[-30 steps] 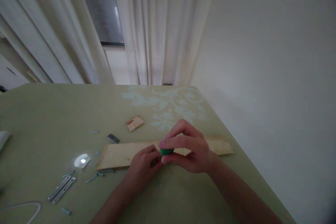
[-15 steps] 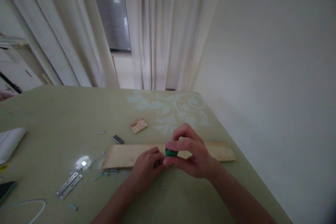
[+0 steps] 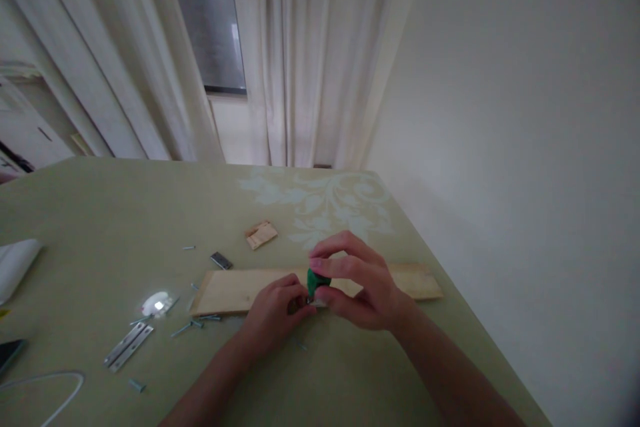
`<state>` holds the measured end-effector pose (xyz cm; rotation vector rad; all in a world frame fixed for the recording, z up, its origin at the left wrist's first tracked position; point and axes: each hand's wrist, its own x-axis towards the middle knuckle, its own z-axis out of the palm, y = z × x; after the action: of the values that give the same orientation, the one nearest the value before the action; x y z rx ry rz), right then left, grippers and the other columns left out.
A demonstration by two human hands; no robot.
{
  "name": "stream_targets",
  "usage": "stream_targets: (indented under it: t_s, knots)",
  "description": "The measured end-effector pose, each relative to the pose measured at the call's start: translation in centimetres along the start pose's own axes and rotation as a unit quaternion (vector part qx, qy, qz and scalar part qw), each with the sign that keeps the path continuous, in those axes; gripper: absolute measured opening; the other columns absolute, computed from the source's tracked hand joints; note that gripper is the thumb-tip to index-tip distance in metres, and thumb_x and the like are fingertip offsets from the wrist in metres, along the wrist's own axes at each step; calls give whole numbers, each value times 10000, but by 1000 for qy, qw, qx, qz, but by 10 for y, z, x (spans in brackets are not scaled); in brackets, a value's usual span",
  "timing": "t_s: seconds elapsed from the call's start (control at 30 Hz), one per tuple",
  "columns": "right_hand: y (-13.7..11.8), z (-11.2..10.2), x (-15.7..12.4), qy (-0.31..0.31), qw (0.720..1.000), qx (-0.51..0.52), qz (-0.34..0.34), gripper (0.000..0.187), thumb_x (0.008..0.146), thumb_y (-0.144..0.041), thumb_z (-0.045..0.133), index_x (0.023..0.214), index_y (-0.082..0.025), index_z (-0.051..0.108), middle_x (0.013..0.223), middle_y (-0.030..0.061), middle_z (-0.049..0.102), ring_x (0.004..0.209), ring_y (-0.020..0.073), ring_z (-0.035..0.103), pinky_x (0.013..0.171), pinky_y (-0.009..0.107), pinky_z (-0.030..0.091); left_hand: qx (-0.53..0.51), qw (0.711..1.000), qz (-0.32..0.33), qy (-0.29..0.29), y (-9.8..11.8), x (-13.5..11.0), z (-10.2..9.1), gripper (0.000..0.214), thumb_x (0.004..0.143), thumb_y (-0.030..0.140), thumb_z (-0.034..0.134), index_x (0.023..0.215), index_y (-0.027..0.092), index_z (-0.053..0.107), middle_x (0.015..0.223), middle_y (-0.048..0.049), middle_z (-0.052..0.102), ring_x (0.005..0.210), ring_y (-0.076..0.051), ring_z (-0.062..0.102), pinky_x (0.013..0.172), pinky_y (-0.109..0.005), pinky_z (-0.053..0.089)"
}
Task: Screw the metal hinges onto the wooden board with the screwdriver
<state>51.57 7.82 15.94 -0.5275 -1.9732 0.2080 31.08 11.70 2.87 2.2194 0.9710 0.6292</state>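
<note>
A long pale wooden board [image 3: 225, 290] lies crosswise on the table in front of me. My right hand [image 3: 367, 287] grips a short, stubby green-handled screwdriver [image 3: 318, 281] between thumb and fingers, upright over the board's front edge. My left hand [image 3: 280, 307] rests at that same edge, its fingertips pinched together just beside the screwdriver's lower end. What those fingertips hold is too small and covered to make out. A bit of shiny metal shows between the two hands.
On the green table [image 3: 150, 213] to the left lie a metal hinge [image 3: 129, 347], several loose screws [image 3: 137, 385], a shiny round piece [image 3: 157, 304] and a dark small block [image 3: 221, 260]. A wood scrap [image 3: 261, 234] sits behind the board. A white cable [image 3: 65, 377] curves at front left.
The view has shifted slightly. My right fingers have spread a little around the green handle, and more of it shows above the thumb. The left hand keeps its pinch.
</note>
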Motion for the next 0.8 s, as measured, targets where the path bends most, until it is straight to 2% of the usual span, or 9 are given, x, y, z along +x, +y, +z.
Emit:
stream_targets:
  t_s: [0.1,0.27,0.43,0.5,0.63,0.7,0.8]
  knots:
    - [-2,2,2,-29,999,31,-7,317,1030,-105,552,1315,-178,671,1224,154,753,1100,219,720,923,371,608,18,1000,20,14,2,-2,1,137,929,204,658,813,204,730,850,-19,699,755,-195,625,701,-293,455]
    - [0,7,-1,-28,1000,-9,3,213,1041,-216,656,1249,-227,703,1127,102,716,988,190,691,855,326,593,-7,999,42,21,4,-4,0,148,916,152,651,902,222,780,976,-32,748,855,-226,674,798,-321,521]
    - [2,5,-1,0,1000,-21,10,222,1018,-297,703,1231,-238,719,1033,72,661,947,199,665,826,340,593,-1,999,33,23,1,-4,0,145,910,151,686,773,198,699,853,-16,694,768,-183,634,692,-275,461]
    - [2,3,0,-7,1000,-5,10,261,1023,-246,635,1271,-225,711,1067,91,665,996,216,673,860,369,604,12,999,32,26,0,-3,1,176,901,152,702,735,196,664,832,-14,679,762,-183,626,682,-278,442]
    - [1,1,3,-31,999,35,16,388,1007,-93,506,1340,-194,678,1242,144,697,1139,222,700,936,380,615,20,999,30,17,-2,-4,2,143,934,180,696,795,210,681,862,-16,692,794,-197,636,708,-293,440]
    - [2,1,4,-36,998,50,13,399,1011,-71,508,1362,-189,656,1291,157,718,1190,227,708,966,386,615,22,999,26,17,-3,-4,3,169,959,226,700,792,208,673,858,-19,686,782,-195,627,701,-292,434]
    - [3,0,4,-30,998,45,13,373,1016,-86,547,1352,-203,659,1225,138,747,1145,220,724,942,383,624,23,999,30,22,-4,-5,4,190,970,270,707,795,205,672,839,-20,669,773,-190,616,696,-287,426]
